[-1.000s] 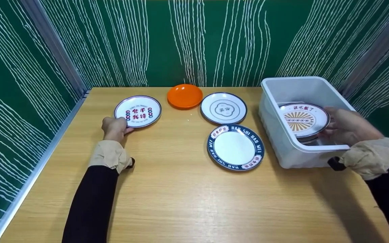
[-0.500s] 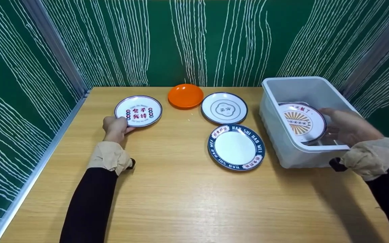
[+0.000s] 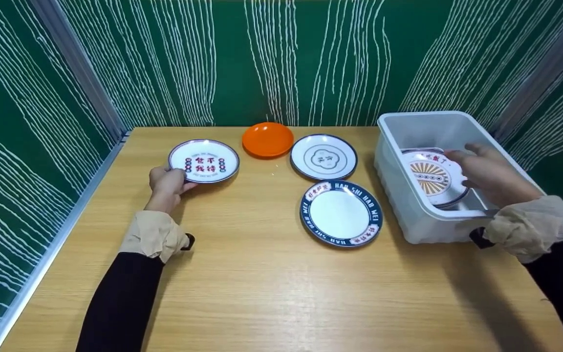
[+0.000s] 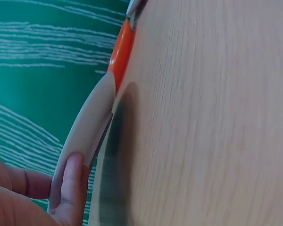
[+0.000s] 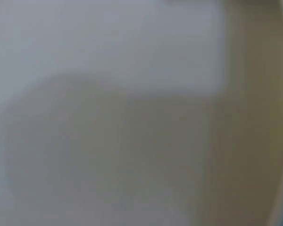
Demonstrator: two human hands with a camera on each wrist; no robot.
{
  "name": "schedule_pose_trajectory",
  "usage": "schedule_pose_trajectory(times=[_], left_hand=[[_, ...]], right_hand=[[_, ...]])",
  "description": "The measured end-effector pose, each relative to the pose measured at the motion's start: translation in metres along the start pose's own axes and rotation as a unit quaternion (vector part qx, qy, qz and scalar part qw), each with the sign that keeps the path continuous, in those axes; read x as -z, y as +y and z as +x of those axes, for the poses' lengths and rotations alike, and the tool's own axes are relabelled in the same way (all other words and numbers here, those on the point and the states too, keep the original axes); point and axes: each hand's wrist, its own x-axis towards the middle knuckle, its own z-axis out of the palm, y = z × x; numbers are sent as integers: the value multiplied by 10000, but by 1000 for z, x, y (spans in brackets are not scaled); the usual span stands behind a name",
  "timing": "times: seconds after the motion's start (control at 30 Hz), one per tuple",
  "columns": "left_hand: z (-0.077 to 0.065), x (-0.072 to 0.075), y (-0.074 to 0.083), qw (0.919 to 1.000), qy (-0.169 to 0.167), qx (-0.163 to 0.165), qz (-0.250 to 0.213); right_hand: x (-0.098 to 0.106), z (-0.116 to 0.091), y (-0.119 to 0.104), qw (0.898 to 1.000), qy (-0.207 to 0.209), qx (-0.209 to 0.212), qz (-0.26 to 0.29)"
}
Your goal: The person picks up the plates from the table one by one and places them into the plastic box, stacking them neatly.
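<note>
My left hand (image 3: 166, 186) pinches the near-left rim of a white plate with red characters (image 3: 204, 161). In the left wrist view this plate (image 4: 87, 127) is tilted and raised off the tabletop, with its shadow beside it. On the right, a plate with an orange sunburst pattern (image 3: 433, 178) lies inside a white plastic bin (image 3: 408, 215), overlapping another plate's edge. Over the bin's right side is my right hand (image 3: 489, 171), fingers loose and apart from one another near that plate's right rim. The right wrist view is a blur of pale bin wall.
Behind the middle of the wooden table (image 3: 262, 283) sits an orange dish (image 3: 268, 141). Right of it is a white plate with a grey flower outline (image 3: 324, 157). A plate with a dark blue lettered rim (image 3: 341, 213) lies nearer, left of the bin. Green panels (image 3: 232, 73) enclose the table.
My right hand has let go of the sunburst plate, which settled lower in the bin, and has risen slightly leftward. My left hand has lifted its plate a little, shifting it slightly right.
</note>
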Motion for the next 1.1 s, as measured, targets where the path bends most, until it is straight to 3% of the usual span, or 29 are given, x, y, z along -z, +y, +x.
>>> schedule_pose_trajectory(times=[0.2, 0.4, 0.87, 1.1], left_hand=[[-21, -19, 5, 9991, -236, -339, 15], [-49, -42, 10, 9975, -645, -264, -153], [-127, -86, 11, 9809, -1689, -744, -618], [-156, -101, 4, 9740, -2010, -725, -759]], right_hand=[[-28, 0, -14, 9928, 778, 511, 758], [-51, -3, -26, 9858, 1098, 924, 877], [-96, -23, -40, 9817, 730, 1734, 303], [-120, -29, -41, 9838, 19, 1564, 872]])
